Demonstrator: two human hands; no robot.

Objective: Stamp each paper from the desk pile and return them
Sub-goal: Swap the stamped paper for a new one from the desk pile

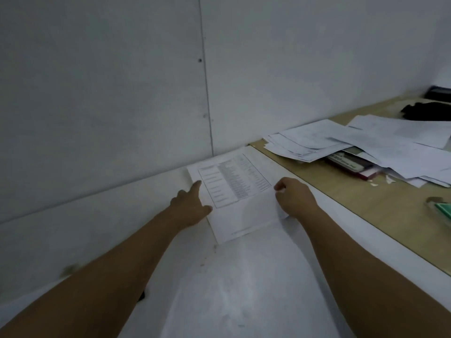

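A printed paper [240,211] with a table on it lies flat on the white desk surface [244,289], close to the wall. My left hand [190,208] rests on its left edge, index finger stretched out and pressing the sheet. My right hand [294,197] is curled at the paper's right edge, fingers closed on that edge or on something small and white; which one I cannot tell. A loose pile of papers [366,142] lies on the wooden desk [366,208] to the right. No stamp is clearly visible.
A grey wall stands right behind the paper. Under the pile lie a dark red book and a green booklet [353,164]. Dark objects [429,111] sit at the far right back. A green item [443,208] lies at the right edge.
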